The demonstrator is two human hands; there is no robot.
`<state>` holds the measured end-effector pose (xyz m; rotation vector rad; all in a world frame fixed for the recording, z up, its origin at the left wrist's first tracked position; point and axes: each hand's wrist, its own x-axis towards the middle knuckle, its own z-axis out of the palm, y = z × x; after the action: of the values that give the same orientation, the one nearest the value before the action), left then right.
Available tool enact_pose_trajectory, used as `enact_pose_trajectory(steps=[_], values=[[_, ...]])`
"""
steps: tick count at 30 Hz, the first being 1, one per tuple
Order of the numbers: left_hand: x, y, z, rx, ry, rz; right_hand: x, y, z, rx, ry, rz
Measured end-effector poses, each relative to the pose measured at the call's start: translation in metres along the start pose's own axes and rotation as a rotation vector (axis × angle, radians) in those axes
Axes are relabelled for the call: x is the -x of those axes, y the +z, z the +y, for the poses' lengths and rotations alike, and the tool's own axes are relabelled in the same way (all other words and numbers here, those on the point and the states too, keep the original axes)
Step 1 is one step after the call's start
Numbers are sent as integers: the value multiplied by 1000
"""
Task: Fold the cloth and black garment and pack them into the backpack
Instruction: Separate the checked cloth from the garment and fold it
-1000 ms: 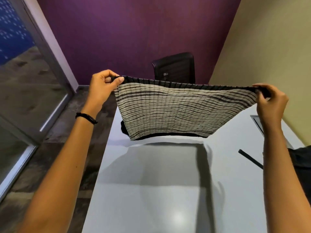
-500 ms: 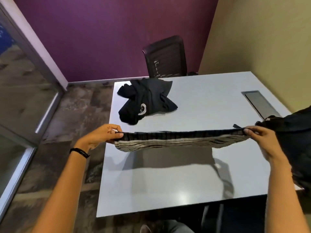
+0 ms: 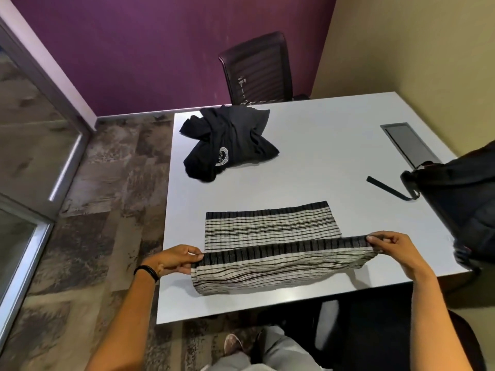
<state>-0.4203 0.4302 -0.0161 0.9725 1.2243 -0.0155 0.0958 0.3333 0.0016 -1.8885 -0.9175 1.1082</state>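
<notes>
Cannot read the emblem [image 3: 221, 156] on the black garment [image 3: 230, 140], beyond the cloth [image 3: 267, 228]: too small. Cannot see the cloth's lower layer under its turned-over flap, nor the fingertips tucked beneath the corners pinched by the left hand [image 3: 174, 259] and right hand [image 3: 391, 246]. Right of the cloth, see only part of the backpack [image 3: 460, 210], cut by the frame edge and covering a table [image 3: 321, 145] corner. Beyond the cloth, lose the chair [image 3: 257, 68] base behind the table.
</notes>
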Motion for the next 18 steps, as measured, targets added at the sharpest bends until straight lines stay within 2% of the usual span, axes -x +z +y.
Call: enact_pose_trajectory(steps=[13,18], values=[[-34,-19,-2,60,128,285,-40,13,-3,-71,-9,22],[-43,-19,18,126,210,464,-63,17,-12,-93,-35,48]])
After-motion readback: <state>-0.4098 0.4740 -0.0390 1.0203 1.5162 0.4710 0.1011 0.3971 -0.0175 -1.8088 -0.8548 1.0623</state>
